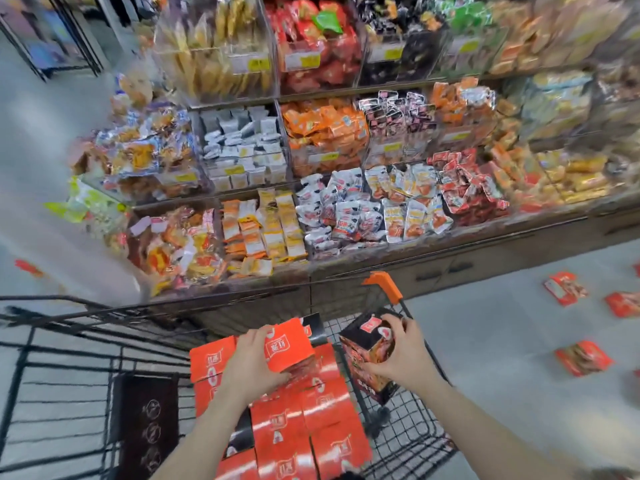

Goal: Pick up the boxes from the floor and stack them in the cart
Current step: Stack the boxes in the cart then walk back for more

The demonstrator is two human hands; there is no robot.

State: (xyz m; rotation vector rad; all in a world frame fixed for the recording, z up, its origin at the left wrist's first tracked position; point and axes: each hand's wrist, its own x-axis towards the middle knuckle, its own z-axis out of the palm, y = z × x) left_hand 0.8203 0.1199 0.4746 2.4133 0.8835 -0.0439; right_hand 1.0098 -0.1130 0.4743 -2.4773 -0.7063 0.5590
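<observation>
Both forearms reached up from the bottom edge of the frame over a black wire cart [412, 441]. The left hand [251, 363] lay low and centre, palm down, its fingers curled over the near corner of a glossy orange box [292, 344] that sat tilted on top of the stack. The right hand [398, 355], just right of centre, gripped a dark box [363, 362] from its right side, thumb on the lower face and fingers wrapped over the top edge; that carton stood tipped on a corner against the cart's right wall, below the orange handle [382, 284]. Beneath the left hand, flat orange boxes [311, 424] with shiny printed card faces lay packed side by side in rows inside the cart. More red boxes [583, 358] lay scattered on the grey floor [485, 341] at the right edge. Clear bins of wrapped snacks filled the shelves [311, 150] across the upper frame.
</observation>
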